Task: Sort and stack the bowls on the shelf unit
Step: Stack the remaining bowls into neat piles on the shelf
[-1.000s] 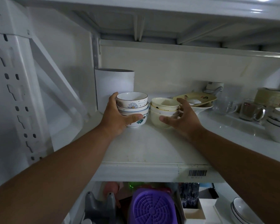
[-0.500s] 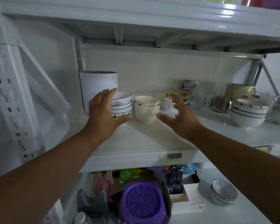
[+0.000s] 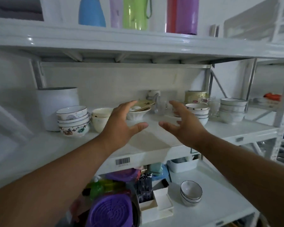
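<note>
Left hand (image 3: 121, 126) raised with fingers spread, thumb out, gripping nothing. Right hand (image 3: 184, 125) likewise spread and empty, palm facing the left one, a gap between the two thumbs. Both held above the front of the white metal middle shelf (image 3: 147, 138), touching no bowl.

Landmark: that middle shelf. Far left on it, tall white cylindrical container (image 3: 57, 107). Just right of the container, stack of white painted-flower ceramic bowls (image 3: 73, 121). Beside those, stack of plain cream bowls (image 3: 100, 119), partly hidden behind the left hand. Behind the hands, white fluted bowl (image 3: 137, 113) holding a tilted yellowish dish. Right of the hands, stack of white dark-rimmed bowls (image 3: 198, 113); further right, stack of grey-white bowls (image 3: 232, 108). Below the shelf, small stack of speckled bowls (image 3: 191, 193) and purple round ribbed lid (image 3: 111, 212).
</note>
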